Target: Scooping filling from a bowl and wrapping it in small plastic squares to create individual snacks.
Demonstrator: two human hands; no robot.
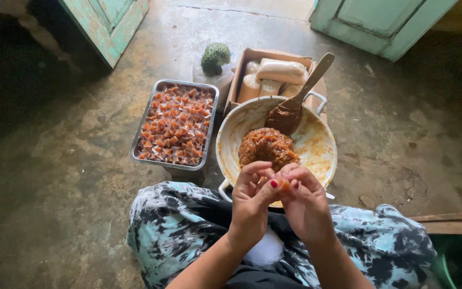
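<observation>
Just below the middle of the view, your two forearms rise from about 6 o'clock and meet over your lap, wrists bent so both palms turn inward toward each other. Your left hand [252, 190] is curled, fingers bent over the top and the thumb with its red nail reaching across to the right; your right hand [301, 192] is cupped against it, fingertips touching the left ones. Between them you pinch a small brown-orange piece of sweet paste [283, 185], mostly hidden by the fingers, so neither hand is spread.

Directly beyond your hands, at 12 o'clock from them, sits a round pale pan [316, 144] with side handles, its inner wall smeared with orange residue. A mound of the same sticky brown paste [267, 147] lies in its near half, and a wooden spoon [300, 99] coated in paste leans against the far rim, handle pointing toward 1 o'clock.

At 10 o'clock from your hands, a rectangular metal tray [137, 140] holds many small orange pieces wrapped in clear film. Beyond the pan, at 12 o'clock, an open cardboard box [252, 54] holds pale rolls in plastic. Just left of the box stands a green spiky fruit [215, 57]. Everything rests on a stained concrete floor [60, 187], and patterned blue and black cloth [172, 225] covers your knees
</observation>
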